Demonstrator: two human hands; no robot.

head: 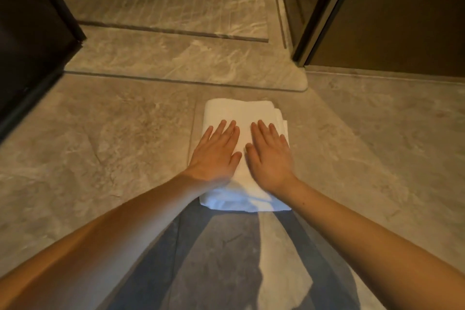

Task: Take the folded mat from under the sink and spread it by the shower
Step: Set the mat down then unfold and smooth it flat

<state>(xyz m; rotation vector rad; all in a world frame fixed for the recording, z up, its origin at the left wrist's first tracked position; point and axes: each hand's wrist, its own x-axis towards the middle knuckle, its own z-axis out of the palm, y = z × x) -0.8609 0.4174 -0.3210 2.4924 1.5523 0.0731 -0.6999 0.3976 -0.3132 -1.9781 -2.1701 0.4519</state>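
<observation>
I have the folded mat (236,111) lying on the grey stone floor (100,146), just short of the shower sill (176,58), and both palms are down on it. My left hand (214,151) and my right hand (270,156) lie flat side by side, fingers straight, pressing on the top layer and gripping nothing. The mat is a thick white packet, not yet opened, with its loose layered edges (280,118) showing on the right side; the far side looks like a closed fold. So the step in hand, I judge, is the unfolding. To do it well I would find the top free edge on the right rather than tug from the middle, pinch it near its two corners, and carry it over low so the packet does not drag along the stone. I would keep the far edge parallel to the sill and close beside it, not riding up on it, then smooth outward from the centre with flat palms. The cloth looks soft and limp, so it may crease if I hurry
</observation>
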